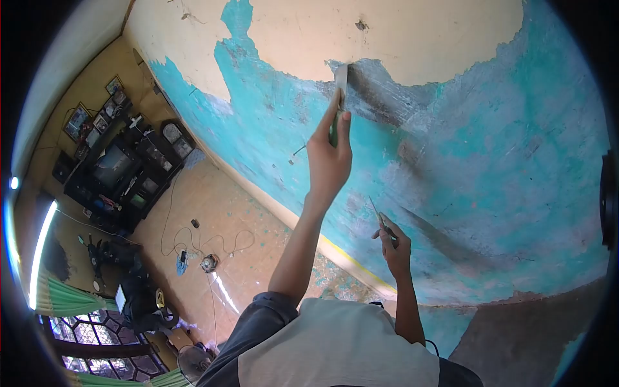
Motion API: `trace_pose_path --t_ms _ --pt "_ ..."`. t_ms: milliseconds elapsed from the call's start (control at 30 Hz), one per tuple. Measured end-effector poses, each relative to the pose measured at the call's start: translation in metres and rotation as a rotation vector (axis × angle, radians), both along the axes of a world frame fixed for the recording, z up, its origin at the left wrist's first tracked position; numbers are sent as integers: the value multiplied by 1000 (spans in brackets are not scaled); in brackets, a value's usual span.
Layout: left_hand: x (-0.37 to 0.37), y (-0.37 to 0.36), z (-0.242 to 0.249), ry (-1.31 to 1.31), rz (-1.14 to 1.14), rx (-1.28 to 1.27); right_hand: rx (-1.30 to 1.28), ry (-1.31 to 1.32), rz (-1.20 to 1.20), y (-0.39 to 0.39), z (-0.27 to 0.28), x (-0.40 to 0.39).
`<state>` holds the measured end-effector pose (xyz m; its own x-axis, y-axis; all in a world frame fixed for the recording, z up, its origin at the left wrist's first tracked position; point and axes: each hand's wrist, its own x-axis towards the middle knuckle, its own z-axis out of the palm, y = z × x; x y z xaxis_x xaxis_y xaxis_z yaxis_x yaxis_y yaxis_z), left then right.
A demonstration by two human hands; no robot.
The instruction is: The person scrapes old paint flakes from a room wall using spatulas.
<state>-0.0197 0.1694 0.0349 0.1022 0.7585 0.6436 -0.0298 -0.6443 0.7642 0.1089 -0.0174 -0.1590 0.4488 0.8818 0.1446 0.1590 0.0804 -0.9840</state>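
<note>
My left hand is wrapped round the green handle of a scraper, arm stretched up toward the wall. Its flat metal blade meets the lower edge of the cream paint layer, beside a dark grey bared patch. Lower and to the right, my right hand is closed round a second tool with a thin blade, which looks like a scraper seen edge-on. That blade points up toward the turquoise part of the wall.
Paint flakes lie on the floor along the wall base. Cables and a small round device are on the tiles. A black cabinet with a television, a motorbike and a fan stand to the left.
</note>
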Motion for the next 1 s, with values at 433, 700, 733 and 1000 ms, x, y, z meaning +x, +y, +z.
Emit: trace_pose_path --t_ms 433,700,733,1000 --pt "0 13 4 -96 -56 -129 14 25 -19 -7 2 1" --pt "2 10 -4 -58 -26 -53 10 30 -25 -8 6 -2" --pt "-3 8 6 -42 -49 -144 10 30 -26 -8 6 -2" --pt "-5 6 8 -6 -34 -88 0 27 -10 -5 -1 -5"
